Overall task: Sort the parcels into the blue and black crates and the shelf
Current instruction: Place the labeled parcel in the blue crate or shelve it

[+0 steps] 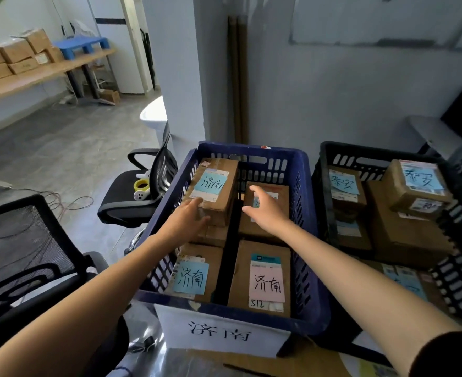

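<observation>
Single head-worn wide-angle view, aimed forward and down along both forearms. Close above blue crate (251, 151), directly beneath left hand (189, 216) and right hand (265, 211). Black crate (360, 149) just right of right hand; floor (61, 137) left of left hand.
</observation>
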